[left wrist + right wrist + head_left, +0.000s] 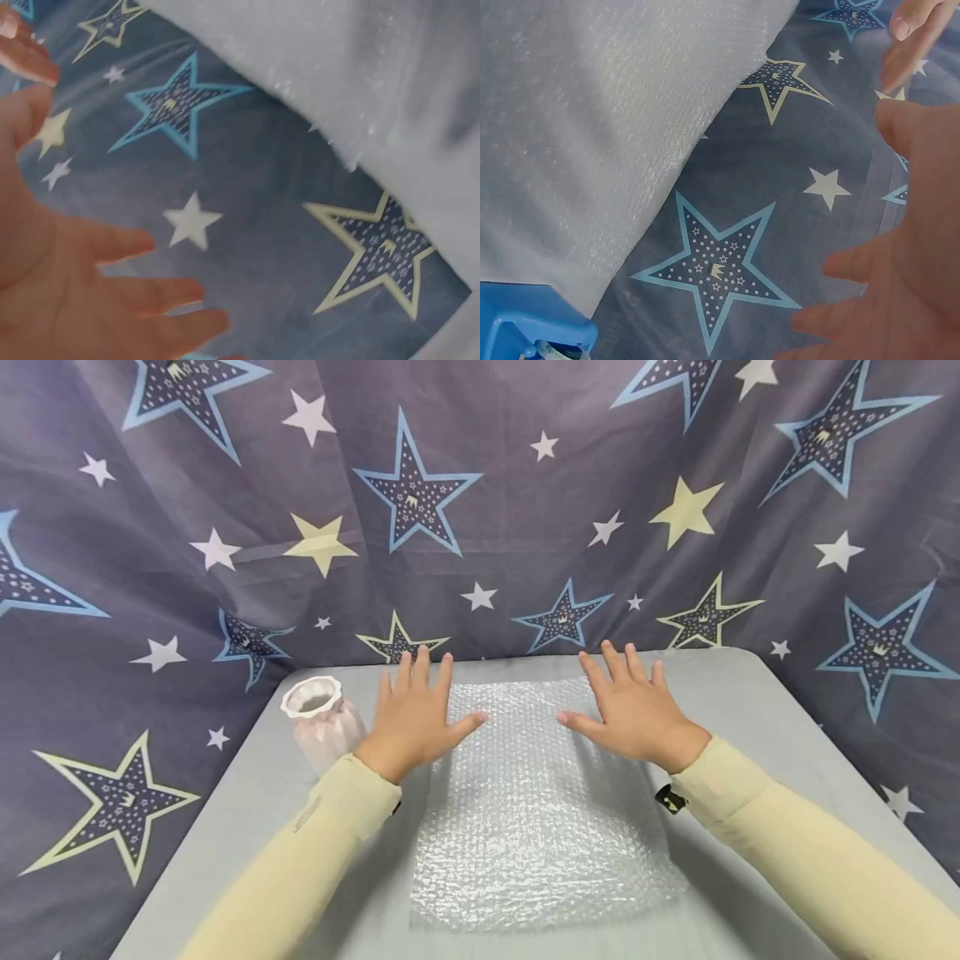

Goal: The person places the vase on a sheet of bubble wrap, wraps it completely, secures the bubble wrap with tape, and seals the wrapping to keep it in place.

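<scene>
A sheet of clear bubble wrap [547,827] lies on the table between both arms. My left hand [415,714] is raised at the wrap's far left corner, fingers spread and straight, holding nothing. On the other side, my right hand [633,710] hovers by the far right corner, also with spread fingers and nothing held. The wrist views show both palms, with the wrap [667,97] beyond. A pale pink vase [326,727] with a white scalloped rim stands just left of my left hand, its lower right part hidden by the hand and sleeve.
The grey table [255,835] ends at a dark star-patterned cloth [495,527] hanging behind and at both sides. A blue plastic object [536,319] with an opening shows in the right wrist view's lower left corner. A small dark device [670,799] sits under the right cuff.
</scene>
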A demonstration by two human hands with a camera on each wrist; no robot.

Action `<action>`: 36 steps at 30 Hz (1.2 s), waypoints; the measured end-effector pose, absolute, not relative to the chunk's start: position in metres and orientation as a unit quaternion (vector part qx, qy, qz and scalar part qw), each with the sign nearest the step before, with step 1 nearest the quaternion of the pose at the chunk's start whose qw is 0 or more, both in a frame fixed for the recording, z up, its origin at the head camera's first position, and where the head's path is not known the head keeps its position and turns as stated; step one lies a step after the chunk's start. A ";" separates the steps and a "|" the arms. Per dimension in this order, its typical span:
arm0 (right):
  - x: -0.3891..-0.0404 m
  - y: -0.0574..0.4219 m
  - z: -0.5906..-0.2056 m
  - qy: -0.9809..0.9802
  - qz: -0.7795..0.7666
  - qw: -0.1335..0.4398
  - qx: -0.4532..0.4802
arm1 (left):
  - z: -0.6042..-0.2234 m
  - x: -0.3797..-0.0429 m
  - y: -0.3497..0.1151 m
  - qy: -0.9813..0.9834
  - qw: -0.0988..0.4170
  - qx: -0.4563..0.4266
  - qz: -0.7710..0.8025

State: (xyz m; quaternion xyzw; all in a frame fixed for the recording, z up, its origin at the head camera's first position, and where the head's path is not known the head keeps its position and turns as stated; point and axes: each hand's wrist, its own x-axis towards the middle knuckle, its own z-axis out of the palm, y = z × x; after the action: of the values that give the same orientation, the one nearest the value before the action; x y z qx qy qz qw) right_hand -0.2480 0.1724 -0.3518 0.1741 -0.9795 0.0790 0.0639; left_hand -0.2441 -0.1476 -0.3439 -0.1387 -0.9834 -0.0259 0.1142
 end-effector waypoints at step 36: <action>-0.209 0.230 -0.417 -0.956 0.232 0.129 0.129 | -0.376 -0.199 -0.256 -0.819 0.515 -0.061 -0.243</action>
State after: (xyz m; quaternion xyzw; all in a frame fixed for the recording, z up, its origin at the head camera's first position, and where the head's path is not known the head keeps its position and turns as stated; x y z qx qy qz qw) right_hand -0.2086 0.2302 -0.4175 0.1289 -0.9555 0.2316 0.1294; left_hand -0.1994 -0.2562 -0.3761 -0.0615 -0.8194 -0.2431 0.5155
